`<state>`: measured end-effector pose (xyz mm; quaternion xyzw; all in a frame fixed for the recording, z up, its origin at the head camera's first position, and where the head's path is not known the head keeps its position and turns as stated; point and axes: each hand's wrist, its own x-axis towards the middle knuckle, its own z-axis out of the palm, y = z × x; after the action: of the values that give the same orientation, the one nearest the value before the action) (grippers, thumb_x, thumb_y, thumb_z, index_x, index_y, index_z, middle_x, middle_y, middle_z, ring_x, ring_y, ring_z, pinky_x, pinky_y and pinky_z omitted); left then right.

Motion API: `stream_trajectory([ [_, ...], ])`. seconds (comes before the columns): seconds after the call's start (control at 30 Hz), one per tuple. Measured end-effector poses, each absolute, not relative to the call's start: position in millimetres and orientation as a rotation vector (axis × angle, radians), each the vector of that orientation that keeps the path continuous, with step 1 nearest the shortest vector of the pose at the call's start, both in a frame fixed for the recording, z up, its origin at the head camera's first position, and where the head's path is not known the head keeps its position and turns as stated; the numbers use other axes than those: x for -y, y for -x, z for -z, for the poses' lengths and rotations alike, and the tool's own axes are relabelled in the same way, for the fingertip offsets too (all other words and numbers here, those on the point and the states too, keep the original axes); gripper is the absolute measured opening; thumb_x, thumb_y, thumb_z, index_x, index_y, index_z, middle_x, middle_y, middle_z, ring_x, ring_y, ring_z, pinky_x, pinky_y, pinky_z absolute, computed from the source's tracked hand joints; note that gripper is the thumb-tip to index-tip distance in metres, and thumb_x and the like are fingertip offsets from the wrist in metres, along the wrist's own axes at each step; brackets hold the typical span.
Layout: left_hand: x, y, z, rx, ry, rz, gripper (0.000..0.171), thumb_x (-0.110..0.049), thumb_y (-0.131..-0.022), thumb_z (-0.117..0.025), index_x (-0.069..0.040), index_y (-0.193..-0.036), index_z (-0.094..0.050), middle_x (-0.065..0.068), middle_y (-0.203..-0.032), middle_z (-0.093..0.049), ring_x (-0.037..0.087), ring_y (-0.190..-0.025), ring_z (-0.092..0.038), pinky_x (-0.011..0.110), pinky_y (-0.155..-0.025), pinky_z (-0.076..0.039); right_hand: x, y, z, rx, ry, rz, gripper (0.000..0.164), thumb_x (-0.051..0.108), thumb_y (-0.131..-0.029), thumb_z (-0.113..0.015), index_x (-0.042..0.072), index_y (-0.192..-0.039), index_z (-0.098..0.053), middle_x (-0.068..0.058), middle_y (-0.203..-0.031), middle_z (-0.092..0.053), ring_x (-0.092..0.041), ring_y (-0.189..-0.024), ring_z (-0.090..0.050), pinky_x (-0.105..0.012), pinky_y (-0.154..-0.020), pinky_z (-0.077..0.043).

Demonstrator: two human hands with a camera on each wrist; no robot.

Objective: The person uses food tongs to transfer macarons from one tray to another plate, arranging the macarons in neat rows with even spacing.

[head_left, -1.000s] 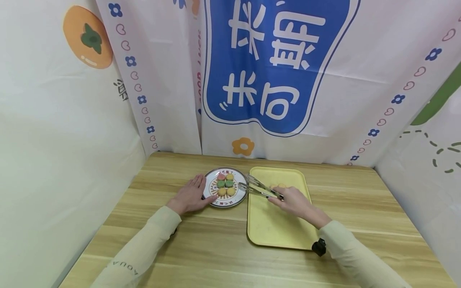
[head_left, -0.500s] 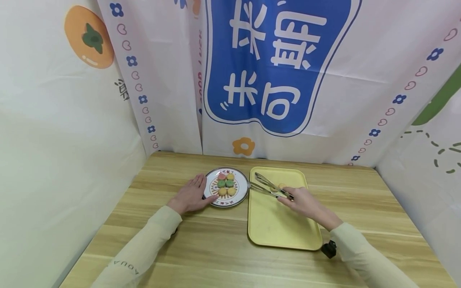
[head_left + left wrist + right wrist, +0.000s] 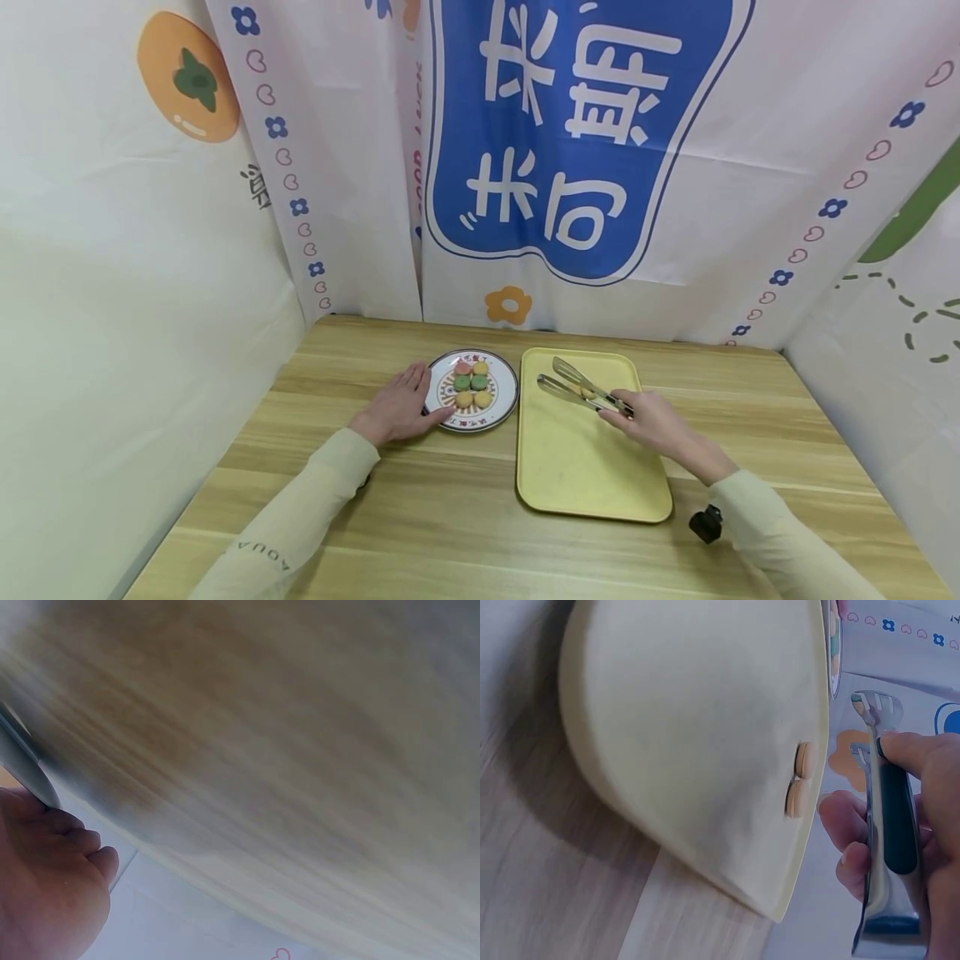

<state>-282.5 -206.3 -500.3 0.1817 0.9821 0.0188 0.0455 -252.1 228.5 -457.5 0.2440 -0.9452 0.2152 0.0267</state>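
My left hand (image 3: 401,406) lies with straight fingers at the left rim of a round white patterned plate (image 3: 506,387), the thumb over its edge. Pink, yellow and green macarons (image 3: 478,382) sit in rows of two on this plate. My right hand (image 3: 656,421) grips metal serving tongs (image 3: 898,817) with dark green handle inserts. Over the yellow tray (image 3: 585,475), the tongs' arms stand apart with nothing between their tips. Two yellowish macarons (image 3: 803,760) lie side by side on the tray; in the head view the tongs partly cover them.
Plate and tray stand close together on a wood-grain table (image 3: 435,517). A printed cloth (image 3: 360,167) hangs behind the table, with more cloth along both sides. A black wrist device (image 3: 707,523) is strapped below the right sleeve.
My right hand has drawn the tongs rightward, from the plate's right edge to over the tray. The left hand stays at the plate, and the macarons on it keep their places.
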Motion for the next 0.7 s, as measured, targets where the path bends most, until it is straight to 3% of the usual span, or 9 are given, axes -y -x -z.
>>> stream_trajectory([
  [0.2,207.0,282.3,499.9,-2.997,-0.556,-0.071,0.105,-0.077,-0.092,-0.028,0.007,-0.153,-0.018,0.026,-0.161,-0.016,0.037,-0.152,-0.016,0.047,-0.125,-0.018,-237.8,253.1,460.0,2.947,-0.683,-0.692,0.037,0.032,-0.095,-0.065,0.000,-0.114,-0.066,0.009,-0.056,-0.044,-0.001,-0.044,-0.030,-0.016,-0.040,-0.026],
  [0.5,206.6,281.9,499.5,-2.995,-0.554,-0.080,0.104,-0.077,-0.092,-0.028,0.006,-0.153,-0.018,0.026,-0.161,-0.016,0.037,-0.152,-0.016,0.046,-0.125,-0.019,-251.8,251.2,462.5,2.947,-0.631,-0.655,0.042,0.033,-0.094,-0.066,-0.003,-0.116,-0.065,0.008,-0.056,-0.046,-0.002,-0.044,-0.030,-0.017,-0.041,-0.027],
  [0.7,205.9,281.4,499.4,-2.989,-0.541,-0.090,0.104,-0.077,-0.092,-0.030,0.007,-0.153,-0.018,0.026,-0.161,-0.016,0.037,-0.152,-0.016,0.046,-0.125,-0.019,-260.7,252.0,468.0,2.935,-0.626,-0.644,0.031,0.033,-0.094,-0.066,0.002,-0.103,-0.066,0.008,-0.057,-0.045,-0.002,-0.045,-0.031,-0.017,-0.041,-0.027],
])
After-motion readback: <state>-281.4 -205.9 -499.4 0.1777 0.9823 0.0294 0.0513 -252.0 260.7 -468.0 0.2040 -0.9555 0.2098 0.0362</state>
